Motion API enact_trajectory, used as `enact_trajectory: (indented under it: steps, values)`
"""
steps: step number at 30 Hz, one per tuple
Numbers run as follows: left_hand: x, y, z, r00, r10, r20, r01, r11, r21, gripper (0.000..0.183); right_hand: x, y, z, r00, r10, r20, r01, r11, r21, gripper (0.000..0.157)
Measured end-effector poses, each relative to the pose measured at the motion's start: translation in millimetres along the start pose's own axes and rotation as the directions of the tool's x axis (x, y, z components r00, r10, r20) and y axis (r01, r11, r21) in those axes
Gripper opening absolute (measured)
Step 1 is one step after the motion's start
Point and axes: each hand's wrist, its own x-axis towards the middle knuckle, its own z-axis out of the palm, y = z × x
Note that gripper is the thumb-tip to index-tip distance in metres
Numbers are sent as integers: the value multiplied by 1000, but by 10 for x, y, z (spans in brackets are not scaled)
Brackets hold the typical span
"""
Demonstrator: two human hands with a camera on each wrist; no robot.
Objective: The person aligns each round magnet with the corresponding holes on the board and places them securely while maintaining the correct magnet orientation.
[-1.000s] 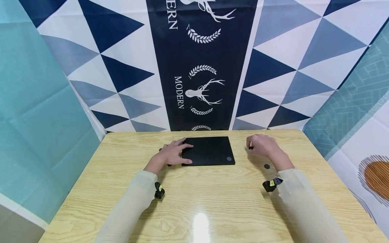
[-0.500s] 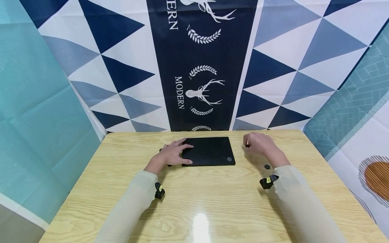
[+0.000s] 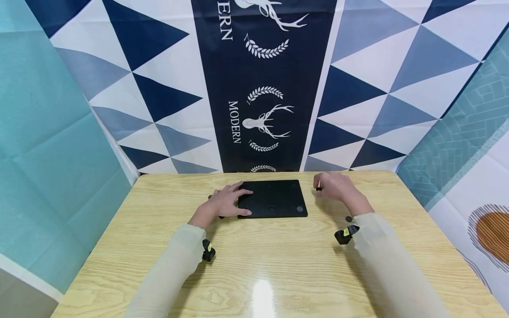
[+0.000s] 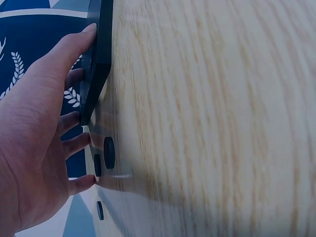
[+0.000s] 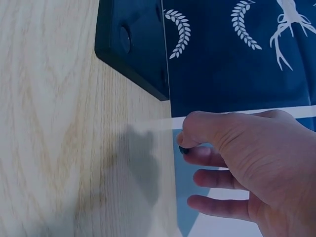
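A flat black rectangular board (image 3: 274, 198) lies at the table's far side, with round marks on its top and a greyer round spot (image 3: 300, 209) at the near right corner. My left hand (image 3: 224, 201) rests on the board's left end, fingers spread, thumb at the near left corner. Right of the board, my right hand (image 3: 338, 187) is raised over the table and pinches a small black disc (image 5: 183, 150) between thumb and index finger. The other fingers of that hand are loosely bent, as the right wrist view shows. Fingers partly cover the disc.
Loose black discs (image 4: 109, 152) lie on the wooden table (image 3: 238, 256) beside and under my left hand. Another disc (image 3: 348, 219) lies by my right wrist. A patterned cloth (image 3: 262, 88) hangs behind the table's far edge.
My right hand has moved left toward the board, carrying the pinched disc. The left hand and the board have stayed in place.
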Motion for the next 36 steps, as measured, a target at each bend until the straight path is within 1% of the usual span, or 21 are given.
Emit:
enact_trajectory:
  steps: [3,13,19,25,36]
  values:
    - [-14,1,-4,1000,7,-8,-7,1000,0,78,30,-13,3,1000,-5,-7,5,1000,5,13]
    - [7,-1,12,1000,12,-13,-12,1000,5,79,83,-50,24,999,-27,-29,28,1000,10,11]
    - [-2,1,12,1000,6,-12,-6,1000,7,78,126,-96,51,999,-38,-37,39,999,18,12]
    - [-9,-4,16,1000,7,-14,-7,1000,13,78,173,-169,51,998,-31,-45,32,999,20,13]
    - [6,-7,12,1000,1,-2,-1,1000,15,78,234,-279,32,999,-26,-33,26,1000,15,19]
